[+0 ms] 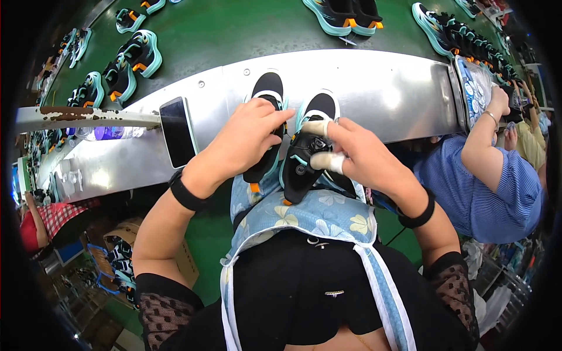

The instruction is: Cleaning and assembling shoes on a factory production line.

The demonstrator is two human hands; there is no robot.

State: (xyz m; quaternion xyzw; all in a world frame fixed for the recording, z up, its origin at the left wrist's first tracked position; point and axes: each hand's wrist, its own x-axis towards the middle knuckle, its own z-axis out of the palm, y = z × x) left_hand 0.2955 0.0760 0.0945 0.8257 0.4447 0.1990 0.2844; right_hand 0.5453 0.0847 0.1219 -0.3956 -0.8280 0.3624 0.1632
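Two black running shoes with teal-and-white soles and orange heel tabs lie side by side, toes pointing away from me. My left hand point(252, 134) rests over the left shoe point(267, 86), its thumb and forefinger stretched apart toward the other shoe, with nothing visible between them. White coverings wrap the thumb and forefinger of my right hand point(357, 152). Those two fingers grip the black upper of the right shoe point(300, 182) around its lacing area. What lies under the fingertips is partly hidden. The heels reach over my blue flowered apron point(281, 216).
A silvery metal ledge point(374, 88) runs across, bearing a phone point(177, 131) at left. Beyond it, a green surface point(240, 29) carries more shoes point(333, 17). A worn metal bar point(88, 117) juts in from the left. A co-worker in blue stripes point(486, 187) sits close on my right.
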